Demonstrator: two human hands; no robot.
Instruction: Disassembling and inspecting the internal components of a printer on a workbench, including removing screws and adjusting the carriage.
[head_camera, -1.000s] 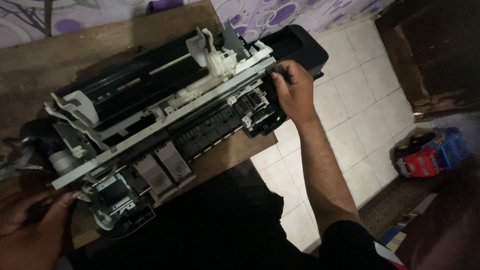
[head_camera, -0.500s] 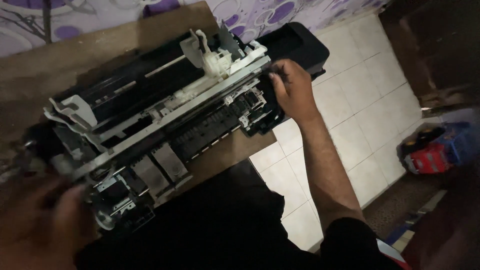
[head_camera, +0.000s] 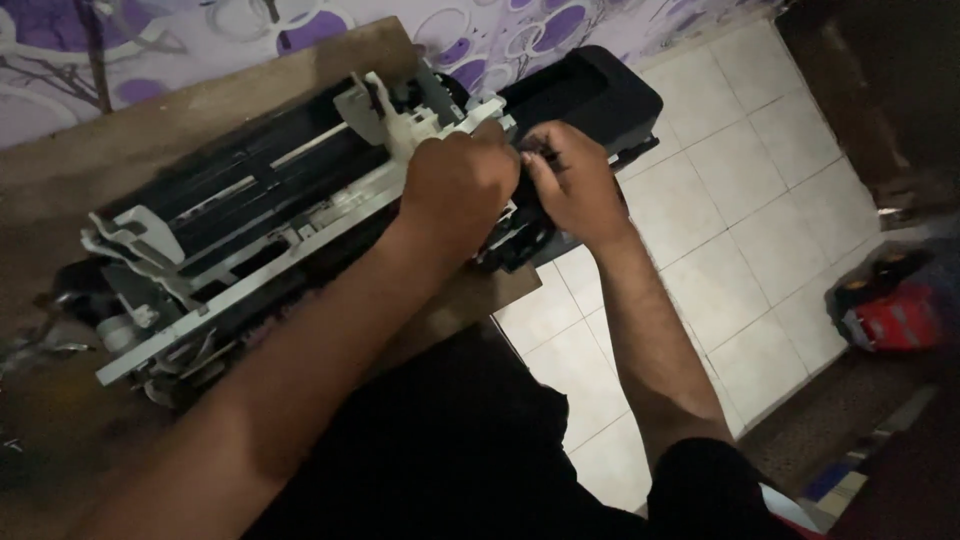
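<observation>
Head view: person looks down at a stripped printer mechanism on a wooden counter, both hands at its right end.
Printer mechanism: long, black and grey-white, covers off; lies flat on the counter, right end overhanging the counter edge above the tiled floor.
Long axis: diagonal, from lower left near the counter's left side up to the upper right; far end points toward the top right of frame.
Pale rail: light metal bar runs along the near side, same diagonal as the body.
White plastic part: carriage-like piece stands up near the upper middle, just left of the hands.
Black tray: dark flat part at the upper right end, beyond the hands.
Left hand: arm crosses over the mechanism from lower left; fingers curled down tight on the right end of the frame, back of hand up; what exactly sits under the fingers cannot be told.
Right hand: just beside the left, nearly touching; fingers bent, pinching a small dark part at the mechanism's right end; part too dim to identify.
Wall: purple and white patterned surface behind the counter.
Floor side: red and black object, blurred, well apart at the right.
Lighting: dim, lower frame mostly dark clothing.
</observation>
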